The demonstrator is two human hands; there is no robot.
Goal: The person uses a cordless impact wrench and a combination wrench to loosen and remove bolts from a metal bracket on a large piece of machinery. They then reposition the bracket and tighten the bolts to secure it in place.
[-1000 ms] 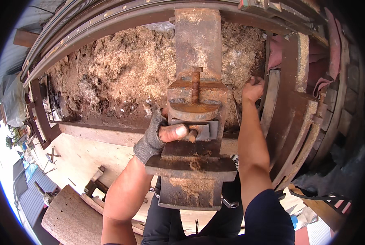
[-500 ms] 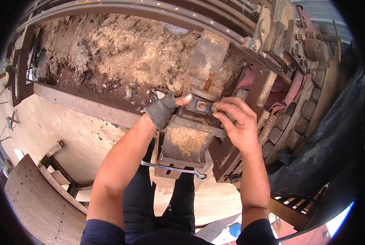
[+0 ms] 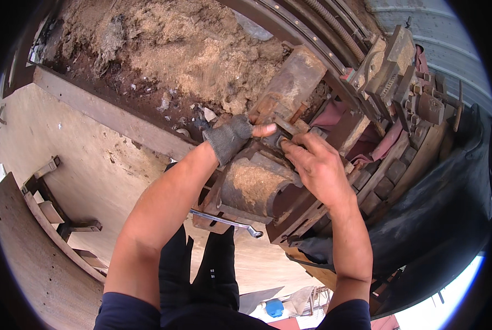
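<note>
My left hand [image 3: 236,138], in a grey fingerless glove, reaches in at the left end of a small metal clamp block [image 3: 269,140] on the machine. Its thumb is stretched over the block, while the other fingers are hidden. From the right my bare right hand [image 3: 315,164] comes in, thumb and fingers pinched over the block on a small dull metal piece [image 3: 280,142], mostly covered by the fingertips. Just nearer to me lies a curved metal trough [image 3: 257,184] dusted with sawdust. Beyond the block stands a rusty metal housing [image 3: 293,74] with a bolt beside it.
A ring spanner [image 3: 229,221] rests on the machine's near ledge. Sawdust heaps [image 3: 185,55] fill the bed behind a long steel rail [image 3: 108,113]. On the right are wooden blocks [image 3: 386,187] and black sheeting [image 3: 422,220]. A curved panel [image 3: 31,242] stands at lower left.
The view has shifted and turned. My right fingers have brought the small metal piece over the block, covering the hole seen earlier. The left thumb stays at the block.
</note>
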